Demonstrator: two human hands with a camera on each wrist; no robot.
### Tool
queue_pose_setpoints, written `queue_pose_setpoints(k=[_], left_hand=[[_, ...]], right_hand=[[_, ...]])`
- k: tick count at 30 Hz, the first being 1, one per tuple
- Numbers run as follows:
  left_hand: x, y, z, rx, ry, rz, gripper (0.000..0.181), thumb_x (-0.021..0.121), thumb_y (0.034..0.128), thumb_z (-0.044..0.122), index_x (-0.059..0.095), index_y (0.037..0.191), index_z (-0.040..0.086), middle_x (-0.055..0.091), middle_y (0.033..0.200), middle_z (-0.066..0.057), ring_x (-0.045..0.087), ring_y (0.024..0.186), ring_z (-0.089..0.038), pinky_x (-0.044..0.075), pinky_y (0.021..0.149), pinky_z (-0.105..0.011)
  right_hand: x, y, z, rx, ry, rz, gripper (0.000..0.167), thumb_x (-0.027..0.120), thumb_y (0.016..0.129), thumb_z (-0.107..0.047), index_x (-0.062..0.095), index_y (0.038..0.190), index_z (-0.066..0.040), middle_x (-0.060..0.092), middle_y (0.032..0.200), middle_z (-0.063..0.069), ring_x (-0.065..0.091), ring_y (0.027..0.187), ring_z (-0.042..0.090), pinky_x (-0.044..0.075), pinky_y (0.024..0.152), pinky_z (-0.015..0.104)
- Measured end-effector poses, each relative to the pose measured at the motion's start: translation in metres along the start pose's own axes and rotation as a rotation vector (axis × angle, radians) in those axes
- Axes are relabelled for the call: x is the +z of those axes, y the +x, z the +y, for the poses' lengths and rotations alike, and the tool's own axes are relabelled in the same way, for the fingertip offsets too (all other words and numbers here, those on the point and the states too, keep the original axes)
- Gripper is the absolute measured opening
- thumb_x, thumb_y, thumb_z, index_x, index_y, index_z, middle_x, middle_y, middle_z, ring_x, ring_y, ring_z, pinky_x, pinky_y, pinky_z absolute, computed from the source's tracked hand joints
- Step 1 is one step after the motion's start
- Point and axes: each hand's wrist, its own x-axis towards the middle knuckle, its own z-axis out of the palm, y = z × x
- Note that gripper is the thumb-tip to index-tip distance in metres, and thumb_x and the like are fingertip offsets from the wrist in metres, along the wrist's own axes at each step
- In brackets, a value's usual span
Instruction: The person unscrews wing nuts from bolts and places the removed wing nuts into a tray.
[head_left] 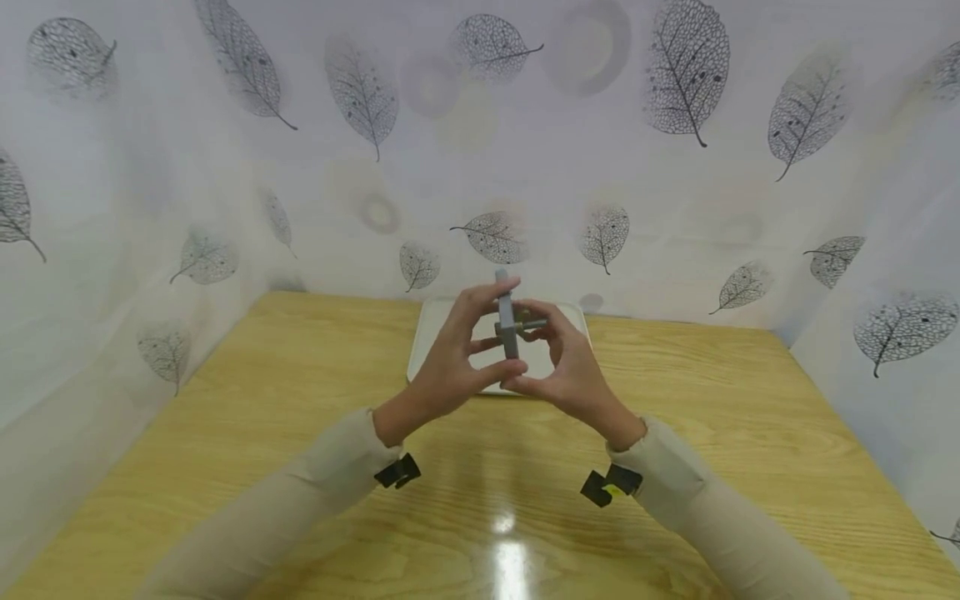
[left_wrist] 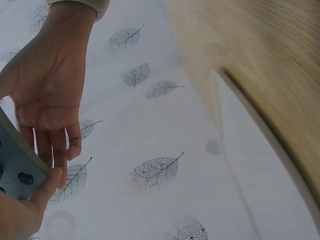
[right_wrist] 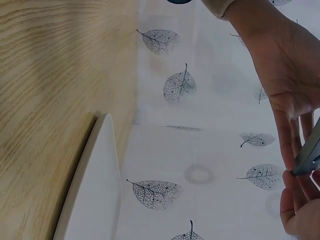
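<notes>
Both hands hold up a grey rectangular plate [head_left: 507, 321] with round holes, tilted nearly upright. A bolt [head_left: 534, 323] sticks out of its right face, with a small yellowish spot near its base. My left hand [head_left: 447, 360] grips the plate by its ends, index finger at the top and thumb at the bottom. My right hand [head_left: 572, 367] is curled about the bolt side, its thumb at the plate's lower end and its fingers by the bolt's tip. Holes show in the plate [left_wrist: 20, 172] in the left wrist view. Its corner [right_wrist: 306, 156] meets fingertips in the right wrist view.
Behind and below the hands, a white tray [head_left: 423, 342] lies on the wooden table [head_left: 315, 367]. A white curtain [head_left: 300, 192] printed with leaves stands around the table's back and sides. Black clips or straps [head_left: 397, 472] sit at the sleeve cuffs.
</notes>
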Motion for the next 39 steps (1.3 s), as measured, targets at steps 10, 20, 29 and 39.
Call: queue_pose_setpoints(k=[10, 20, 29, 39], left_hand=[[0.001, -0.005, 0.000, -0.032, -0.056, -0.018, 0.082, 0.068, 0.0756, 0.051, 0.038, 0.142, 0.013, 0.037, 0.134, -0.013, 0.046, 0.121, -0.027, 0.058, 0.084, -0.035], [0.001, -0.011, 0.001, -0.048, -0.081, -0.059, 0.069, 0.074, 0.0799, 0.028, 0.041, 0.138, 0.012, 0.037, 0.138, -0.010, 0.042, 0.125, -0.025, 0.056, 0.086, -0.033], [-0.001, -0.013, 0.003, -0.048, -0.063, -0.060, 0.070, 0.071, 0.0778, 0.042, 0.045, 0.135, 0.011, 0.040, 0.136, -0.009, 0.045, 0.122, -0.026, 0.058, 0.081, -0.031], [-0.002, -0.018, 0.006, -0.066, -0.065, -0.073, 0.065, 0.077, 0.0766, 0.024, 0.048, 0.133, 0.009, 0.042, 0.137, -0.011, 0.051, 0.117, -0.028, 0.059, 0.080, -0.029]], right_hand=[[0.002, -0.006, 0.002, 0.015, -0.028, -0.004, 0.091, 0.086, 0.065, -0.019, 0.034, 0.137, 0.002, 0.046, 0.129, 0.019, 0.049, 0.112, 0.010, 0.047, 0.095, 0.021], [0.002, -0.012, 0.002, 0.043, -0.069, -0.016, 0.094, 0.086, 0.061, -0.002, 0.033, 0.138, -0.001, 0.048, 0.129, 0.017, 0.048, 0.116, 0.012, 0.048, 0.095, 0.023], [0.004, -0.012, 0.000, 0.035, -0.131, -0.043, 0.090, 0.087, 0.065, -0.021, 0.035, 0.137, -0.005, 0.052, 0.125, 0.013, 0.051, 0.114, 0.020, 0.050, 0.094, 0.027], [-0.014, -0.018, -0.007, 0.064, -0.255, -0.129, 0.084, 0.082, 0.070, -0.008, 0.035, 0.139, -0.008, 0.051, 0.129, 0.011, 0.051, 0.117, 0.025, 0.045, 0.101, 0.046]])
